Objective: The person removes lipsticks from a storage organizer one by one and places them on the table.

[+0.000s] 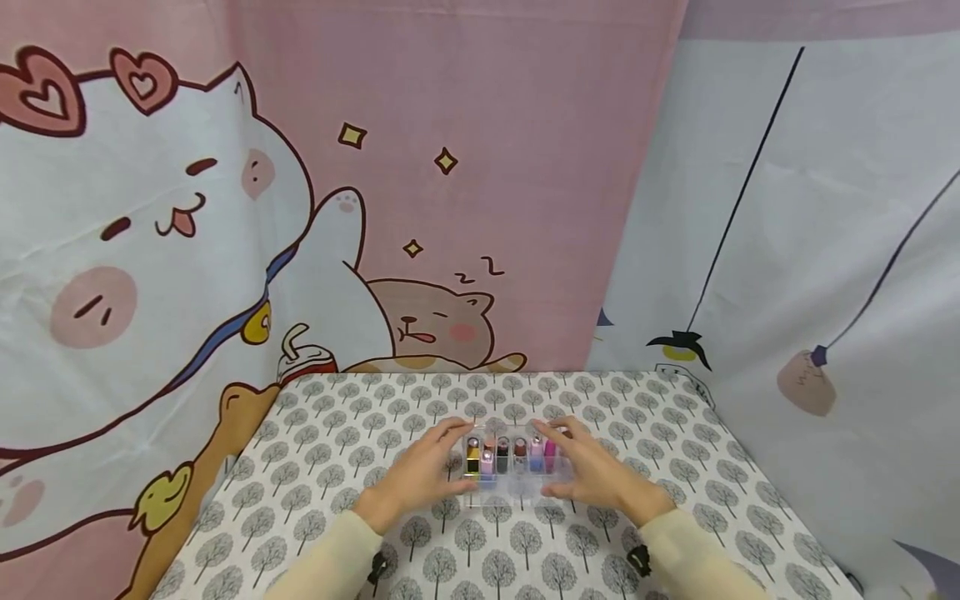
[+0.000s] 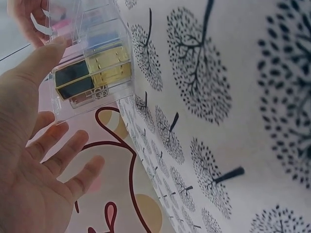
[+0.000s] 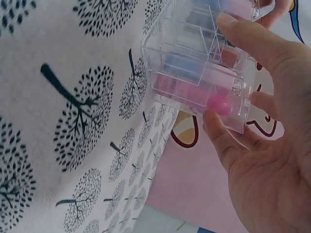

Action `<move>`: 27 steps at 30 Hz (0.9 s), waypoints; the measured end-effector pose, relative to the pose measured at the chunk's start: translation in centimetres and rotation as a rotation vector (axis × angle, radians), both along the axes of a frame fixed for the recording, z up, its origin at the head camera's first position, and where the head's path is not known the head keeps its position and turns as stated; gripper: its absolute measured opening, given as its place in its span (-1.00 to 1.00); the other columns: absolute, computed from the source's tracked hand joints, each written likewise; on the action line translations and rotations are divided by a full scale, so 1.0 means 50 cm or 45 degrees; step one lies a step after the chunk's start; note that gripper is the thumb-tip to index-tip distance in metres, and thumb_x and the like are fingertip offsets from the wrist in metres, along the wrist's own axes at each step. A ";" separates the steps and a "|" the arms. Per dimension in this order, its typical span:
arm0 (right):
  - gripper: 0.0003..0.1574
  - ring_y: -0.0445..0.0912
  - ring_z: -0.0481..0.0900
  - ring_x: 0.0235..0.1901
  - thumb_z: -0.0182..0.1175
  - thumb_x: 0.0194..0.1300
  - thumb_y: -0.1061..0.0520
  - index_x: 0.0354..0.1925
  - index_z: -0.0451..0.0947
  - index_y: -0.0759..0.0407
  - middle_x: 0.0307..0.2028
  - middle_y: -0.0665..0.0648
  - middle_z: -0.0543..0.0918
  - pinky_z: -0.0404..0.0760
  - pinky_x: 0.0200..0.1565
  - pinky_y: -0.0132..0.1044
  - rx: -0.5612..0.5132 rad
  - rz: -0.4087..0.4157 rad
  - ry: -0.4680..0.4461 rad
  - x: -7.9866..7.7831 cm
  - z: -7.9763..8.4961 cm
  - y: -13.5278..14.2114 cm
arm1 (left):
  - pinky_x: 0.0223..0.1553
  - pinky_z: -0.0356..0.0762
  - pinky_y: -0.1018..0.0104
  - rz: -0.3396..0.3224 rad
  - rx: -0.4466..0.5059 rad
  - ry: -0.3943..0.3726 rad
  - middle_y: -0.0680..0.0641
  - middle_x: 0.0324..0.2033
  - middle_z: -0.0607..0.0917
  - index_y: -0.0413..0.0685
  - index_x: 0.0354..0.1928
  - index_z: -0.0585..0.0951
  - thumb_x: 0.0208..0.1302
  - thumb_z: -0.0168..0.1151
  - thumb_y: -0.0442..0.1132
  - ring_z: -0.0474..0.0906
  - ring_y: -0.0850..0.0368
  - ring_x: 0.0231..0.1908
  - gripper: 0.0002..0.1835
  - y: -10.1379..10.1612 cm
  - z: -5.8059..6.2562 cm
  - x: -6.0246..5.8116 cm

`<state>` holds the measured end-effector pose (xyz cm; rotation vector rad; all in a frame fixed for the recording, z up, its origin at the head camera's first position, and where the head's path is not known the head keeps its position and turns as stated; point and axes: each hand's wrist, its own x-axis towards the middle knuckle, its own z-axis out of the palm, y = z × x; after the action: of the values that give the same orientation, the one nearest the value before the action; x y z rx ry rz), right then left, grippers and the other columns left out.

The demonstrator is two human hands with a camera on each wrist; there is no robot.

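A clear plastic organizer box (image 1: 505, 502) sits on the patterned cloth, with several lipsticks and small cosmetic tubes upright in its compartments. My left hand (image 1: 427, 467) is at its left end, fingers spread, and the thumb overlaps the box's edge. Beside that hand stands a black and gold lipstick (image 2: 75, 77). At the opposite end is my right hand (image 1: 592, 467), its thumb over the front of the box and its fingers loosely extended around the end. Close to the right fingers is a bright pink tube (image 3: 218, 103). Whether the fingertips press the walls is hard to tell.
A white tablecloth (image 1: 498, 571) printed with grey trees covers the table. Behind it hangs a pink curtain (image 1: 540, 167) with cartoon cats, and a pale curtain (image 1: 840, 275) hangs on the right.
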<state>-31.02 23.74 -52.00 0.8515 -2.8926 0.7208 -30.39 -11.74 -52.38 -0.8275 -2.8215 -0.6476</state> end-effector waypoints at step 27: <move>0.54 0.07 0.77 0.18 0.83 0.16 -0.19 0.86 0.21 0.05 0.67 0.29 0.46 0.89 0.33 0.20 -0.016 -0.042 0.016 -0.001 -0.008 -0.051 | 0.53 0.75 -0.22 -0.009 0.065 -0.009 -0.11 0.72 0.48 0.06 0.81 0.37 0.38 0.72 0.14 0.66 -0.14 0.51 0.08 -0.053 -0.008 0.004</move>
<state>-31.07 21.19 -52.39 0.8019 -2.8804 0.7277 -30.19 -14.39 -52.77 -0.8281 -2.7969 -0.7222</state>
